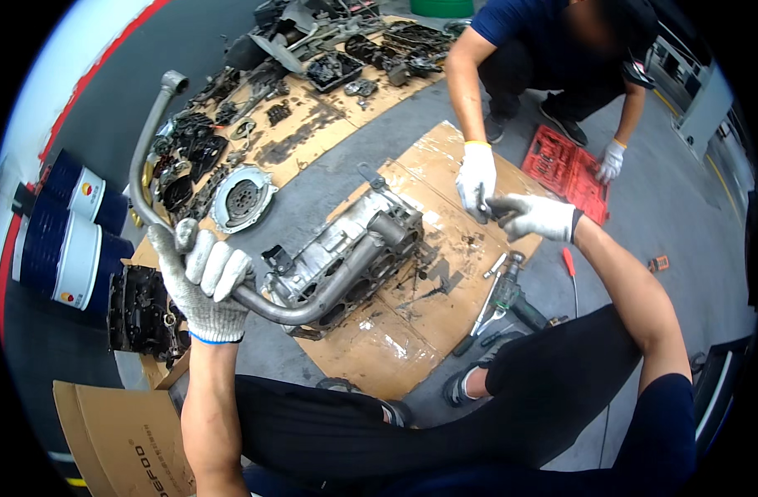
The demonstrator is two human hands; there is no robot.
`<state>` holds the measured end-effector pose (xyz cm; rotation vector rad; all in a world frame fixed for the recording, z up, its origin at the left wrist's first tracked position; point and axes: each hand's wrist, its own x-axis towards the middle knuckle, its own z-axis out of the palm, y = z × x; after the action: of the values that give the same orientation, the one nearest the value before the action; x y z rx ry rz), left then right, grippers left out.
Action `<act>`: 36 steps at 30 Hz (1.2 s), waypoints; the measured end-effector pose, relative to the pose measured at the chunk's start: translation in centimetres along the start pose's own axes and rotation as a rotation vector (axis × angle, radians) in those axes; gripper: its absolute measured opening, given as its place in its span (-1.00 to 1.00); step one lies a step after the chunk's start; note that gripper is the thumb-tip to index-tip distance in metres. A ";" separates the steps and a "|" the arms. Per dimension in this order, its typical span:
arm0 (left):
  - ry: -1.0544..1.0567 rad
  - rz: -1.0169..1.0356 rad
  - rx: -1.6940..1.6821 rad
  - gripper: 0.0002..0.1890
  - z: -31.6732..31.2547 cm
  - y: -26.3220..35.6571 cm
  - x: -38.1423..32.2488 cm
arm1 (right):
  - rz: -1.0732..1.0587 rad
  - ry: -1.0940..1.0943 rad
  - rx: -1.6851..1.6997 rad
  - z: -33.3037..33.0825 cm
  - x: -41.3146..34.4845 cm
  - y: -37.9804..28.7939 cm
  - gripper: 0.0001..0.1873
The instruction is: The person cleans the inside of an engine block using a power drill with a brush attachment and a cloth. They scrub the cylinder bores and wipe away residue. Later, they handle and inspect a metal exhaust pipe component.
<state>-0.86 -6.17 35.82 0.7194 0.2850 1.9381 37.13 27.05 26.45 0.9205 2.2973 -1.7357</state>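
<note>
My left hand [208, 279], in a white knit glove, is shut around a bent metal pipe [304, 314]. The pipe runs up at the left and ends in an open collar; its other end passes over an aluminium engine cylinder head [335, 233]. My gloved right hand [534, 217] reaches out to the right, fingers at a co-worker's gloved hand [477, 174]. A small dark metal piece [482, 200] shows at the co-worker's fingertips; whether my fingers grip it too is unclear. The cylinder head lies on a stained cardboard sheet [379, 348].
A power tool [518, 298], a ratchet [481, 310] and a screwdriver [569, 264] lie near my right leg. The co-worker crouches by an open red tool case [559, 164]. Greasy engine parts [335, 69] cover cardboard behind. Drums [74, 248] and an engine block [142, 310] stand left.
</note>
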 end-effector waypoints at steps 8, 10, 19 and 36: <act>0.085 0.043 -0.076 -0.49 0.1 0.2 0.1 | -0.171 0.448 -0.489 3.5 3.3 3.5 -0.21; 0.070 0.044 -0.114 -0.48 -0.6 0.4 -0.1 | -0.113 0.483 -0.297 5.4 3.8 1.6 -0.29; 0.073 0.046 -0.079 -0.47 -1.0 1.1 -0.5 | -0.132 0.942 -0.352 7.9 5.8 -0.9 -0.42; -0.279 0.149 0.553 -0.42 3.1 -0.1 -2.1 | -0.481 0.292 -0.573 11.0 0.7 -8.5 -0.79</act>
<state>1.75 -8.29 37.43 1.3917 0.6195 1.8768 29.20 16.06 29.53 0.5625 3.1547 -0.9650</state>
